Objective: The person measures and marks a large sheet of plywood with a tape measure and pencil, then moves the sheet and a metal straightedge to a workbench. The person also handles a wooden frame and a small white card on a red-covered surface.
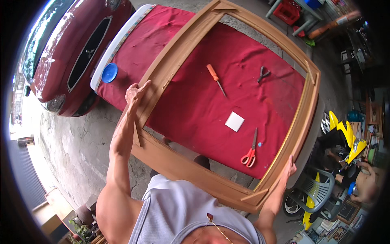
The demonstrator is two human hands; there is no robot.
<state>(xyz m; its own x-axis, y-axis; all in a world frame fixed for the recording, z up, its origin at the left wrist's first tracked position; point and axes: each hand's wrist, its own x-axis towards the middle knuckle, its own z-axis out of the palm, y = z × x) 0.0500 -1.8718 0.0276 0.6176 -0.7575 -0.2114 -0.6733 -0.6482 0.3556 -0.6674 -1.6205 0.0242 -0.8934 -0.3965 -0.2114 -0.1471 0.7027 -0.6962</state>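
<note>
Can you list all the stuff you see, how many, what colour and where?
cloth: 1, dark red, in the middle
frame: 1, brown, over the cloth
screwdriver: 1, orange handle, on cloth
hand tool: 1, black, right of screwdriver
square: 1, white, below screwdriver
scissors: 1 pair, red handles, below square
lid or dish: 1, blue, cloth's left edge
car: 1, red, upper left
crate: 1, red, top right
motorbike: at least 1, yellow, right
chair: 1, grey, lower right
other person: 1, dark clothing, far right
shirt: 1, pale lilac, bottom
left hand: 1, bare, frame's left side
right hand: 1, bare, frame's right side
</note>
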